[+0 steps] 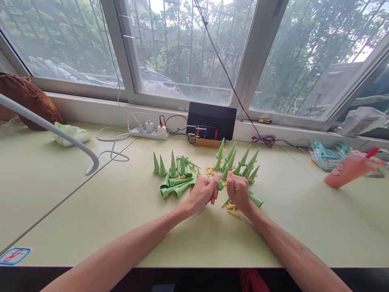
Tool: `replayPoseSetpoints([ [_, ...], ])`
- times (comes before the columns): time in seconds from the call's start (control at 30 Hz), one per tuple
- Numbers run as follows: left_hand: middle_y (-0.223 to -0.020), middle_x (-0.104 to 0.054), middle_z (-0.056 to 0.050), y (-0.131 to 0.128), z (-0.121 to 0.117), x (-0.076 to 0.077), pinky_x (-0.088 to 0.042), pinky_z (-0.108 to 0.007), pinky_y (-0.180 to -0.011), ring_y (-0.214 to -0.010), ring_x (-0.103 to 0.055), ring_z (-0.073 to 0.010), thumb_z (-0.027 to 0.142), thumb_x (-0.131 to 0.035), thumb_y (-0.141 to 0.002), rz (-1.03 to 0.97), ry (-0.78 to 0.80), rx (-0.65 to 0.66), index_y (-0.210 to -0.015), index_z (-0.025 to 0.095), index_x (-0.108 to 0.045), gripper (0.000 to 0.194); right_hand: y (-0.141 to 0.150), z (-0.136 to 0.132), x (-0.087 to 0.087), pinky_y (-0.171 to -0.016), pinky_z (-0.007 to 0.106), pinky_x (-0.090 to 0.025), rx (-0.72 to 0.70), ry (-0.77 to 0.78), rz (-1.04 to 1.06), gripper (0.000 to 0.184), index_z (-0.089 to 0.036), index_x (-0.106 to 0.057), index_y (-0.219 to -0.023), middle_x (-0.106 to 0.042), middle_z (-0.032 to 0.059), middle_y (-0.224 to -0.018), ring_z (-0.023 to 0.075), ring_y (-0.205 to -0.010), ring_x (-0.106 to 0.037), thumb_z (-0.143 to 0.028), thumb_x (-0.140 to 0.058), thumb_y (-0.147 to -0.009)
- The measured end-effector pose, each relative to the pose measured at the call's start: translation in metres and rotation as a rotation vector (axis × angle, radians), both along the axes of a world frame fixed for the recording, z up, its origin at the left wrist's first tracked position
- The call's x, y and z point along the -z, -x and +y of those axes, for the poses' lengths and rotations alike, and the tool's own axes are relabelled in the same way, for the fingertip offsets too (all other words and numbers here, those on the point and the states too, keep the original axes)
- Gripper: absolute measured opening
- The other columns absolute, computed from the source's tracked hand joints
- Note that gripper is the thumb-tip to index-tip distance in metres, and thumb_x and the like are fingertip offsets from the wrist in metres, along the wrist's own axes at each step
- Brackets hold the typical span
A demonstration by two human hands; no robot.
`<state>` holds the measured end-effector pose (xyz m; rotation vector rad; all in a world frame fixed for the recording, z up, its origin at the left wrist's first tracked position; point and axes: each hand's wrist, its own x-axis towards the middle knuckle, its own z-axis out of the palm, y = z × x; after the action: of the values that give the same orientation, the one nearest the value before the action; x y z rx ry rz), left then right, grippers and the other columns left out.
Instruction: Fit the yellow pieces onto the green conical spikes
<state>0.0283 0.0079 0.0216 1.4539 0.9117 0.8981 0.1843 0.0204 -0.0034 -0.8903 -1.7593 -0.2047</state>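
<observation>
My left hand (204, 192) and my right hand (237, 191) meet over the middle of the pale green table (91, 211), both with fingers curled. Between them sits a green plastic cone spike (221, 185) that both hands grip. Another green spike (255, 199) pokes out from under my right hand. A heap of green spikes (176, 176) lies and stands to the left of my hands. A second group of green spikes (237, 162) stands upright just behind them. Small yellow parts (232, 209) lie under my right wrist, and more yellow parts (209, 170) lie between the two groups.
A black device (211, 120) leans on the window sill behind a small cardboard box. A white power strip (149, 132) with cables lies at left. A white curved tube (51, 129) crosses the left side. An orange cup (349, 169) and plastic packets (326, 156) are at right.
</observation>
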Motion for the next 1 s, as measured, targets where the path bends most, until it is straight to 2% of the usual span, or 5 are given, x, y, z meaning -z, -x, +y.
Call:
replayPoseSetpoints([
  [0.17,-0.037,-0.052,-0.002,0.001,-0.0016,-0.0033,-0.02,-0.021,-0.036,-0.028,-0.031,-0.0047,0.062,-0.051,-0.089,0.009,0.035,0.008,-0.048,0.013,-0.06,0.065,-0.0017,0.0003,-0.0001,-0.045,0.028,-0.021,-0.012,-0.021,-0.009,0.05,-0.023,-0.019,-0.056,-0.024,-0.0066,-0.049,0.009,-0.043,-0.021,-0.017,-0.034,-0.103],
  [0.47,-0.049,-0.063,-0.006,0.0024,0.0007,0.0021,-0.024,-0.021,-0.037,-0.029,-0.035,-0.0046,0.063,-0.05,-0.09,-0.009,-0.019,0.031,-0.055,0.012,-0.063,0.063,0.0012,-0.0002,-0.0008,-0.044,0.028,-0.022,0.004,0.034,0.035,0.048,-0.024,-0.015,-0.059,-0.022,-0.007,-0.048,0.0086,-0.042,-0.02,-0.019,-0.035,-0.103],
  [0.7,-0.05,-0.064,-0.006,0.0032,0.0002,0.0001,-0.027,-0.022,-0.039,-0.03,-0.035,-0.0044,0.063,-0.049,-0.091,-0.01,-0.037,0.032,-0.056,0.012,-0.063,0.063,0.0029,-0.0027,-0.0023,-0.044,0.028,-0.022,0.014,0.132,0.078,0.048,-0.024,-0.014,-0.057,-0.023,-0.0067,-0.046,0.0091,-0.041,-0.021,-0.023,-0.034,-0.102],
  [1.0,-0.049,-0.063,-0.004,0.0029,-0.001,-0.0032,-0.029,-0.021,-0.039,-0.031,-0.036,-0.0043,0.061,-0.058,-0.086,-0.026,-0.027,0.043,-0.052,0.013,-0.061,0.058,0.0041,-0.0022,-0.002,-0.044,0.028,-0.024,0.036,0.225,0.119,0.05,-0.024,-0.014,-0.056,-0.022,-0.0064,-0.044,0.0095,-0.041,-0.02,-0.032,-0.031,-0.103],
])
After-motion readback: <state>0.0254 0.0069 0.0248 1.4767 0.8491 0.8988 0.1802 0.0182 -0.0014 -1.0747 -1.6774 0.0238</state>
